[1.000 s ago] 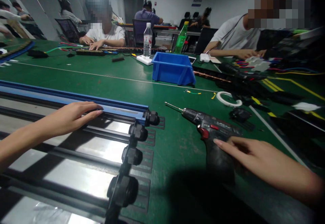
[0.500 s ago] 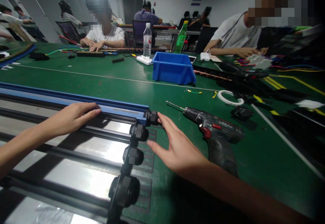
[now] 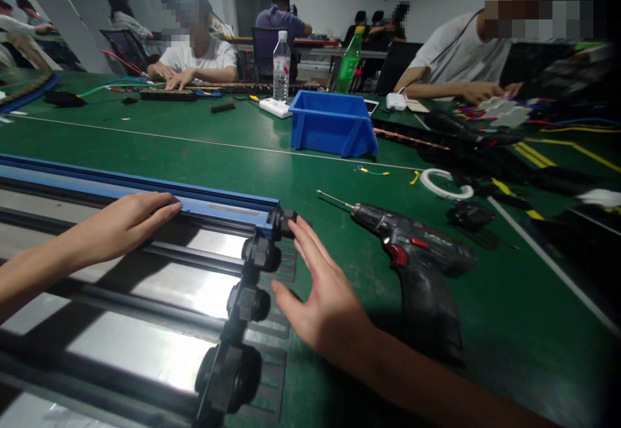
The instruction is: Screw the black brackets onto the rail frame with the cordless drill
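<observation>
Long metal bars lie side by side across the lower left, with black cable glands (image 3: 261,253) on their right ends. The farthest one is a blue rail (image 3: 228,209). My left hand (image 3: 129,224) lies palm down along this rail, fingers stretched out and holding nothing. At the rail's end, the fingertips of my right hand (image 3: 327,295) are at the black end gland (image 3: 285,221); whether they press on it I cannot tell. The right thumb is spread away from the fingers. Right of that hand lies a black and red power drill (image 3: 417,247), its long bit pointing left.
Beyond the hands stand a blue bin (image 3: 332,127), a clear water bottle (image 3: 281,69) and a green bottle (image 3: 349,63). A white ring (image 3: 444,184) and dark parts lie to the right. Two people in white shirts work across the green table (image 3: 194,137).
The view has shifted a little. My right hand has drawn slightly nearer to the bars, its thumb spread a bit wider. My left hand stays on the blue rail, and the drill lies as before.
</observation>
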Demonstrator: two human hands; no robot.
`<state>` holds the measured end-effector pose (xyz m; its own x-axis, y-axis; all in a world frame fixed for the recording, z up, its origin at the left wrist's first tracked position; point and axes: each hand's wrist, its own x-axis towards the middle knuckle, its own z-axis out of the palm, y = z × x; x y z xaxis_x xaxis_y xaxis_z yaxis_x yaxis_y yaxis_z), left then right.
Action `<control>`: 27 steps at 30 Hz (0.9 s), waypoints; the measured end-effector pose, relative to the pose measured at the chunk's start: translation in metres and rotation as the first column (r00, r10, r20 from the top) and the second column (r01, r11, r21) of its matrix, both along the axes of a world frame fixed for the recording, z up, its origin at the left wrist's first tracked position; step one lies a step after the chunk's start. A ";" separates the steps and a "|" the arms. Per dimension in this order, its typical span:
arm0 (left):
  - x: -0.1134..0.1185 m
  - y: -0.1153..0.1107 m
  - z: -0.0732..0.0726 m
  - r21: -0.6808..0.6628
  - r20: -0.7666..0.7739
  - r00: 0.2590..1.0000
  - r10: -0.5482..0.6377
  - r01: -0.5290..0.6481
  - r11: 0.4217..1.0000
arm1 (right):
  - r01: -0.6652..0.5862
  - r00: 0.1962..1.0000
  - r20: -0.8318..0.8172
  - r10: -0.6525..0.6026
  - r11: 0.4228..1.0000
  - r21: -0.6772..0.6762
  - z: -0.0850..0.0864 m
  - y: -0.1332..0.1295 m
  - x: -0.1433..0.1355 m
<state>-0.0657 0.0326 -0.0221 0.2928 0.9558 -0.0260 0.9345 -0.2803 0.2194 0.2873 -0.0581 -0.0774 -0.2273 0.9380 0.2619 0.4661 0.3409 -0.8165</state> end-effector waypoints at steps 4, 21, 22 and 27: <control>-0.002 0.001 0.000 -0.025 0.006 1.000 -0.027 0.027 0.999 | -0.035 0.999 -0.016 0.035 0.999 0.001 0.000 0.000 -0.003; 0.001 0.000 0.004 -0.049 -0.050 0.996 0.070 -0.072 0.996 | -0.160 0.987 -0.042 0.158 0.986 -0.049 0.005 0.006 -0.007; 0.001 0.001 0.004 -0.051 -0.049 0.996 0.073 -0.075 0.996 | -0.164 0.986 -0.041 0.162 0.985 -0.049 0.005 0.007 -0.007; 0.007 -0.002 0.008 -0.068 -0.044 0.997 0.071 -0.074 0.995 | -0.171 0.985 -0.038 0.169 0.984 -0.057 0.005 0.006 -0.007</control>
